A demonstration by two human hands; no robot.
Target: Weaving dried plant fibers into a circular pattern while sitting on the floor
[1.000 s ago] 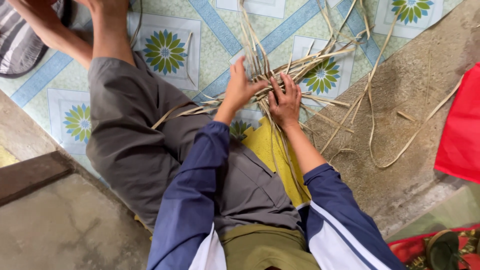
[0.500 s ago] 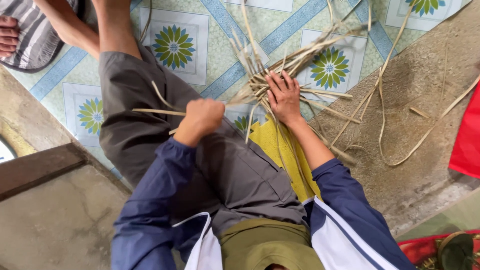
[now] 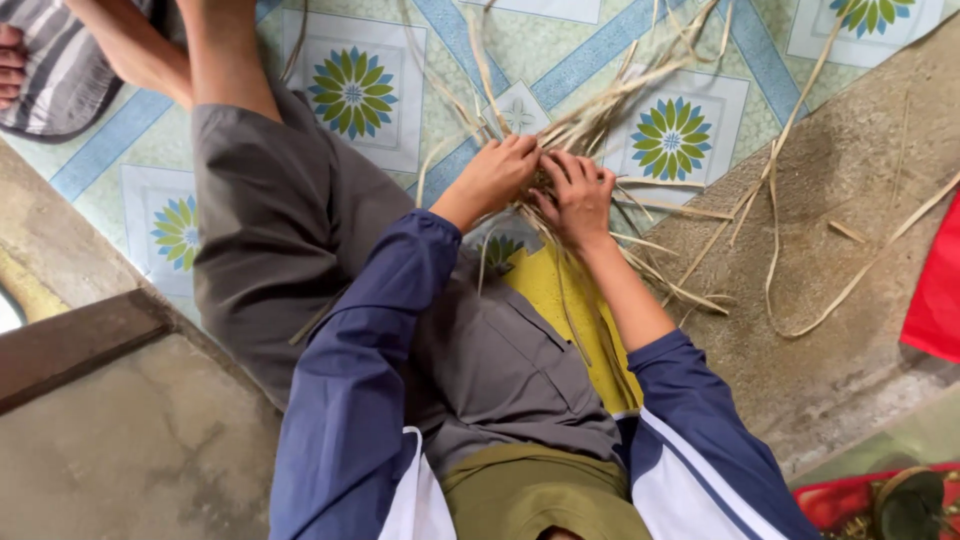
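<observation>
Weaving of dried leaf strips: early stage

Strips (image 3: 600, 110) are crossed into a small woven knot beneath the fingers; most lengths beyond them lie loose, unwoven. Left hand (image 3: 497, 172) and right hand (image 3: 580, 195) are met over it, fingers curled, pinching strips. Yellow mat (image 3: 545, 290) lies just behind the fingers.

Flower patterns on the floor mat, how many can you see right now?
5: one flower beside the raised knee, one at the left edge, one right of the hands, one cut off at top right, one partly under the strips. Others may be hidden.
</observation>
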